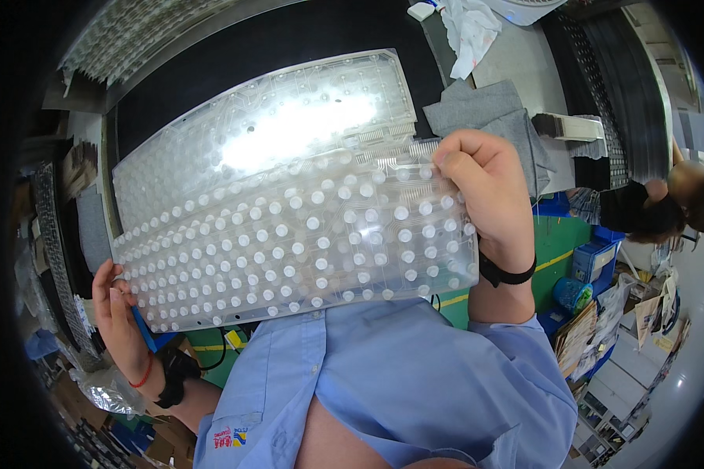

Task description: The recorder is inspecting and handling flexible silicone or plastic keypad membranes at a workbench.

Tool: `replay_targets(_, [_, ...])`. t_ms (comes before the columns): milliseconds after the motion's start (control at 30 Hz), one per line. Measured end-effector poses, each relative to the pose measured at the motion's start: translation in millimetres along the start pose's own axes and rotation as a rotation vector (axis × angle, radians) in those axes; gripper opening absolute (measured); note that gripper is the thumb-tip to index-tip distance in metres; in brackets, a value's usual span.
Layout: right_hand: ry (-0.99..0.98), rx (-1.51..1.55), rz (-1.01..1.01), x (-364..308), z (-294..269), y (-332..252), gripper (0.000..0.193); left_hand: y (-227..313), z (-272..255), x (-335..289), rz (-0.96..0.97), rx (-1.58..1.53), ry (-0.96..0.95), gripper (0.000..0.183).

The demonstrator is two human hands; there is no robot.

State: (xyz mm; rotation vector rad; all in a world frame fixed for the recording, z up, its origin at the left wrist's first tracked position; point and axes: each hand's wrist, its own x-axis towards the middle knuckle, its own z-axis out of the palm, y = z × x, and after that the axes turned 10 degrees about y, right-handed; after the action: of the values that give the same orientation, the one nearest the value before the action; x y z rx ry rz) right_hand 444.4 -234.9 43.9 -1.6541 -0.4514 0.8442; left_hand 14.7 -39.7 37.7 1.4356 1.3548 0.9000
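Note:
A clear keyboard membrane sheet (297, 248) dotted with rows of white rubber domes stretches between my hands in front of my body. My right hand (489, 184) pinches its right edge between thumb and fingers, by the printed contact tail. At the opposite edge, my left hand (123, 320) grips the lower left corner, its fingers partly behind the plastic. Just beyond lies another transparent membrane sheet (289, 102), with strong glare across its middle. The two overlap, and where one ends is hard to make out.
Under the far sheet is a black work surface (352, 31). Folded grey cloth (477, 109) and a crumpled white plastic bag (471, 35) sit at the right. Stacked keyboard-like parts (149, 35) stand far left. Another person (649, 207) is at the right, near blue bins (594, 258).

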Motion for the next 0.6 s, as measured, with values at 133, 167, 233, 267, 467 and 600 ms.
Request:
replay_targets(133, [0.008, 0.001, 0.012, 1, -2, 2, 0.016, 3, -2, -4, 0.028, 0.001, 0.007, 0.037])
replay_targets(167, [0.007, 0.0, 0.011, 1, -2, 2, 0.016, 2, -3, -4, 0.027, 0.0, 0.007, 0.037])
replay_targets(233, [0.011, -0.021, 0.022, 3, -2, 2, 0.017, 2, -9, -5, 0.069, -0.017, 0.003, 0.037])
replay_targets(267, [0.009, -0.021, 0.022, 3, -2, 2, 0.017, 0, -14, -4, 0.068, -0.016, 0.005, 0.037])
replay_targets(467, [0.011, 0.019, 0.062, 3, -1, 3, 0.02, -9, -32, -1, 0.024, -0.085, -0.005, 0.037])
replay_targets(600, [0.014, 0.009, 0.001, 2, -3, 6, 0.024, -13, -36, -5, 0.003, -0.004, -0.059, 0.037])
